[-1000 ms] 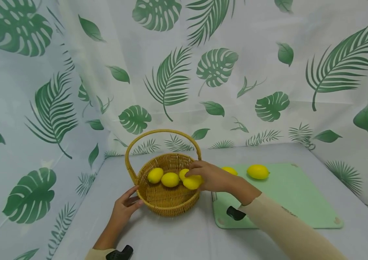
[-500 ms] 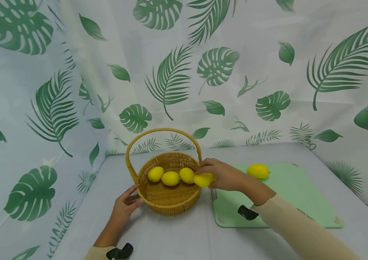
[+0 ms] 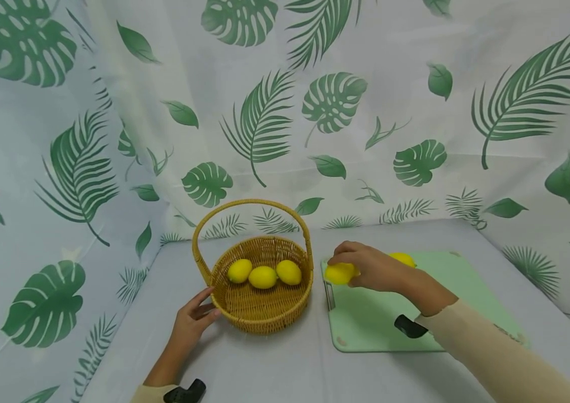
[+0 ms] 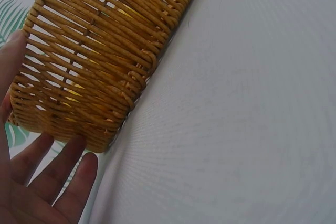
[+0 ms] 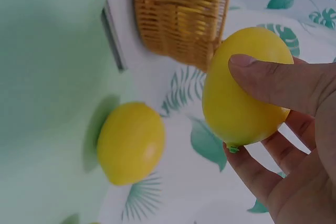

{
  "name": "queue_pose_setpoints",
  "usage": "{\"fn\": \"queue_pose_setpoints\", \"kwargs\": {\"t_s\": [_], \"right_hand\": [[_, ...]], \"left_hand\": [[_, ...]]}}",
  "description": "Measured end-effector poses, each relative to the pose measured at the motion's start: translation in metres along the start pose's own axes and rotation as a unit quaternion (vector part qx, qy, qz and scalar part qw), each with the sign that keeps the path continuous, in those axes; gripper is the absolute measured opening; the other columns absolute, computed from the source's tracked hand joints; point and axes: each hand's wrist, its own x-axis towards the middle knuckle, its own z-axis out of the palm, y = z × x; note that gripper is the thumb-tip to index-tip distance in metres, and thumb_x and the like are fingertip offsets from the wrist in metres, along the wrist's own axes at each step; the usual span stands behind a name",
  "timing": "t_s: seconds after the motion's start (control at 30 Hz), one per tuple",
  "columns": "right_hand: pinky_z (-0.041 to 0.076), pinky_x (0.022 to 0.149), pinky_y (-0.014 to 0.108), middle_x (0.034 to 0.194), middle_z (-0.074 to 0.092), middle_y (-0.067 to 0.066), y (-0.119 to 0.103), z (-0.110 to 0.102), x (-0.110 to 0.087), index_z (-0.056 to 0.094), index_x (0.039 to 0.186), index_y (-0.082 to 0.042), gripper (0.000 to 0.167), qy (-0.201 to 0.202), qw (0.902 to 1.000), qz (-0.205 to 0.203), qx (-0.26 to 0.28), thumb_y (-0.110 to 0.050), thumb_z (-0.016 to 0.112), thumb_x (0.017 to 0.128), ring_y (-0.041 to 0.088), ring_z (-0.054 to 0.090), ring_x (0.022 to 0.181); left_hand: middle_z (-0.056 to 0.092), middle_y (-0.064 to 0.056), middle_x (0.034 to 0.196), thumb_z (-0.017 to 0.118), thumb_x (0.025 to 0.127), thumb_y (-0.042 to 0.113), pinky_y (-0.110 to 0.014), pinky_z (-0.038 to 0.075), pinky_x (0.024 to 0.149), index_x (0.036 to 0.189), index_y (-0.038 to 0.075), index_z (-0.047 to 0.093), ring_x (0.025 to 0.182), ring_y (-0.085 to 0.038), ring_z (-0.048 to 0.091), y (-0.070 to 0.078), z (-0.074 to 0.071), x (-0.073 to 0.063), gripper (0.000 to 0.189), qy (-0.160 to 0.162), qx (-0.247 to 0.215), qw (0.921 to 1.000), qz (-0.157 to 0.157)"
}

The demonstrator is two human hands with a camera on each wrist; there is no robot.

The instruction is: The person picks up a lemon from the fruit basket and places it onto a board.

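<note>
A wicker basket with a tall arched handle holds a left lemon, a middle lemon and a right lemon. My left hand touches the basket's left side at the rim, its other fingers spread beside the wall in the left wrist view. Over the left edge of a pale green cutting board, my right hand holds another lemon between thumb and fingers. A further lemon lies on the board, partly hidden behind this hand.
The board's metal-looking strip runs along its left edge, beside the basket. A white cloth covers the table. Leaf-print curtains rise behind and at the sides.
My right hand has carried its lemon from the basket's right side rightward over the board's left edge. Three lemons stay in the basket. My left hand has stayed at the rim.
</note>
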Motion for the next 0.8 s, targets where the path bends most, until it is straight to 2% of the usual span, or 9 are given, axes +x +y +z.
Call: {"fn": "queue_pose_setpoints", "kwargs": {"t_s": [0.17,0.33,0.43,0.57,0.8], "right_hand": [[0.048,0.092,0.043,0.121,0.054,-0.003,0.011,-0.004,-0.011,0.068,0.117,-0.020,0.050,0.013,0.9998,0.013,-0.008,0.003,0.080,0.075,0.022,0.051,0.111],[0.048,0.093,0.045,0.124,0.054,-0.001,0.019,-0.005,-0.015,0.068,0.120,-0.017,0.050,0.015,0.9995,0.029,0.004,0.003,0.080,0.075,0.025,0.051,0.112],[0.048,0.094,0.046,0.124,0.054,0.000,0.023,-0.006,-0.018,0.067,0.120,-0.017,0.050,0.012,0.9991,0.041,0.006,0.003,0.080,0.076,0.025,0.052,0.112],[0.049,0.092,0.046,0.123,0.054,0.000,0.029,-0.011,-0.028,0.068,0.120,-0.016,0.050,0.018,0.9980,0.061,0.000,0.003,0.079,0.075,0.026,0.053,0.110],[0.050,0.088,0.048,0.121,0.056,0.002,0.044,-0.019,-0.048,0.068,0.120,-0.013,0.051,0.039,0.9973,0.059,-0.020,0.006,0.079,0.074,0.027,0.055,0.107]], "left_hand": [[0.040,-0.019,0.148,0.072,0.088,0.006,-0.030,0.052,0.082,0.143,0.000,0.046,0.115,-0.041,0.055,-0.014,-0.003,0.002,0.061,0.001,-0.003,1.0000,0.002],[0.042,-0.011,0.147,0.074,0.087,0.008,-0.028,0.052,0.082,0.142,0.006,0.049,0.114,-0.031,0.058,-0.031,-0.010,0.000,0.060,0.026,0.001,0.9996,-0.008],[0.042,-0.013,0.148,0.074,0.087,0.007,-0.028,0.052,0.081,0.142,0.005,0.049,0.113,-0.031,0.058,-0.035,-0.012,-0.001,0.060,0.027,0.000,0.9996,-0.002],[0.040,-0.015,0.149,0.073,0.089,0.008,-0.028,0.052,0.082,0.144,0.004,0.047,0.114,-0.034,0.057,-0.032,-0.010,0.000,0.061,0.012,-0.001,0.9999,0.005],[0.042,-0.021,0.146,0.073,0.087,0.003,-0.029,0.053,0.080,0.141,-0.005,0.047,0.112,-0.040,0.057,-0.007,-0.002,0.002,0.061,0.004,-0.010,0.9999,0.008]]}}
